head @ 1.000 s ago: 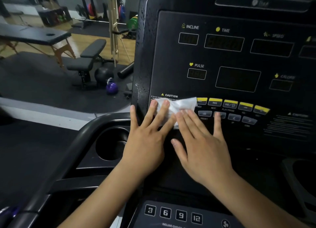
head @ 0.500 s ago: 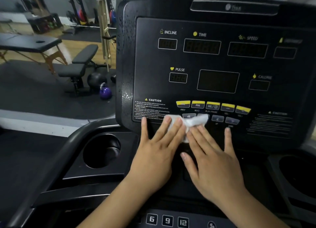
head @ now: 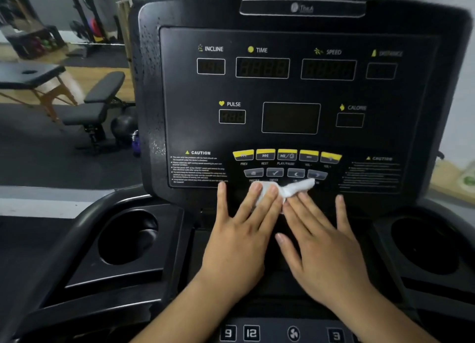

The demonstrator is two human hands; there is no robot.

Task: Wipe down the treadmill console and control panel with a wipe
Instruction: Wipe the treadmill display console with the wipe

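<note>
The black treadmill console fills the view, with dark displays and a row of yellow buttons above grey ones. A crumpled white wipe lies against the console's lower edge, just under the grey buttons. My left hand presses flat on the wipe's left part with straight, spread fingers. My right hand lies flat beside it, its fingertips pressing the wipe's right part. Part of the wipe is hidden under the fingers. A lower control panel with number keys shows between my forearms.
Round cup holders sit at the left and right of the console. A curved black handrail runs along the left. Beyond it stand a weight bench, a massage table and a purple kettlebell.
Both hands have slid the wipe to the right and down, from the caution text near the left edge to below the grey buttons. The camera has turned toward the console's middle.
</note>
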